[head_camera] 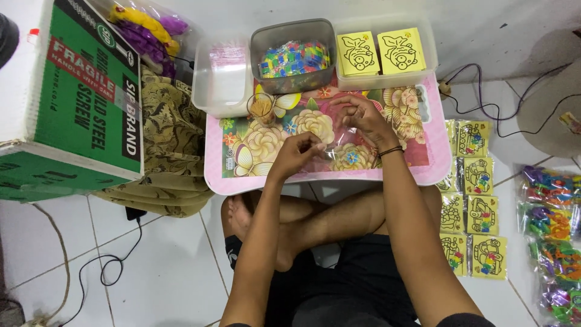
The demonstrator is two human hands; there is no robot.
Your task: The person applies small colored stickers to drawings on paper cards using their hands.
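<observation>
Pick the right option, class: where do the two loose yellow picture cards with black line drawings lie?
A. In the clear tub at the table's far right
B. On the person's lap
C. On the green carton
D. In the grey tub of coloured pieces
A: both yellow cards lie side by side inside the clear tub, right of the grey tub.

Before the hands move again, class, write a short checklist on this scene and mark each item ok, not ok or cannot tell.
1. Both hands on the clear bag: left hand and right hand pinch it: ok.
2. Bag over the tray table: ok.
3. Bag filled: cannot tell.
4. Yellow cards in the tub: ok.
5. Coloured pieces in the grey tub: ok.
6. Cup upright: ok.
</observation>
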